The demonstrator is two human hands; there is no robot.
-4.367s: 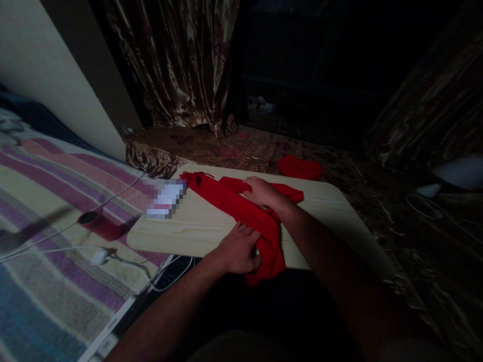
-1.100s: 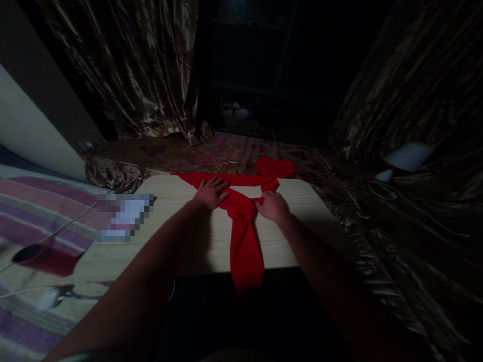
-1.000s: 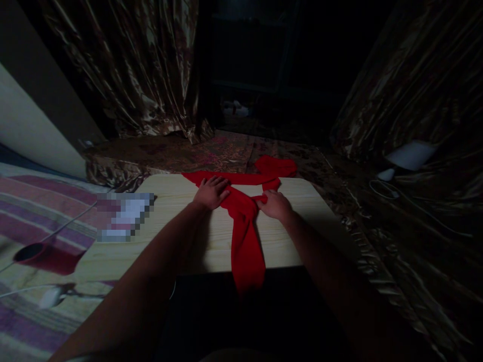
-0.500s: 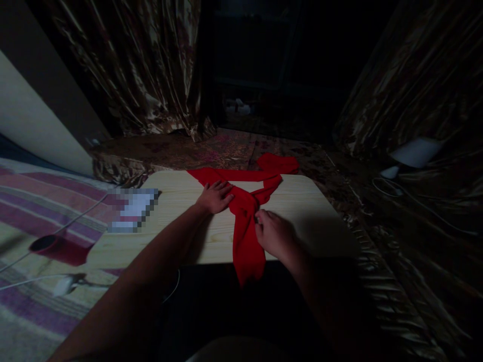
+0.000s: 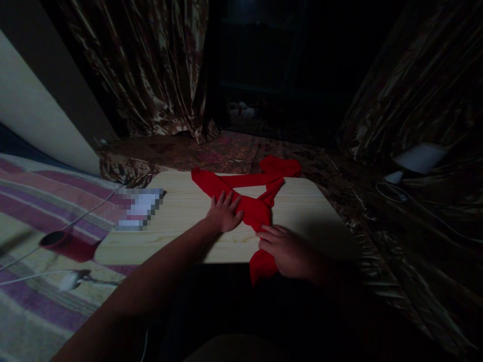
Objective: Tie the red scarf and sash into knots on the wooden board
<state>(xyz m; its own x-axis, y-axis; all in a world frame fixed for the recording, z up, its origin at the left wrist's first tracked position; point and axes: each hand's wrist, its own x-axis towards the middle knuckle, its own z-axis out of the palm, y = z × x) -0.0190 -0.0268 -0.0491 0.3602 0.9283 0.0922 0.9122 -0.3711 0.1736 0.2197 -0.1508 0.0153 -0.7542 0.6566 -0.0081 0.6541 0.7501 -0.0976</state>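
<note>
A long red scarf (image 5: 251, 210) lies crossed over itself in a loop on a pale wooden table (image 5: 181, 216). My left hand (image 5: 224, 212) rests flat on its left strand, fingers spread. At the lower right, my right hand (image 5: 283, 246) has its fingers curled across the hanging tail, just below the crossing. The thumb and the cloth beneath that hand are hidden. The tail's end drops over the table's near edge, and another part of the scarf hangs past the far edge.
A pixelated flat item (image 5: 139, 208) lies at the table's left edge. Left of the table, a dark red cylinder (image 5: 68, 246) and white cables rest on a striped bedcover (image 5: 41, 201). Patterned curtains (image 5: 162, 75) hang behind; a white lamp (image 5: 420, 158) stands at right.
My right hand has moved down and right along the tail, its fingers now across the cloth. The tail has shifted right and bunched. My left hand has slid slightly toward me, fingers still spread.
</note>
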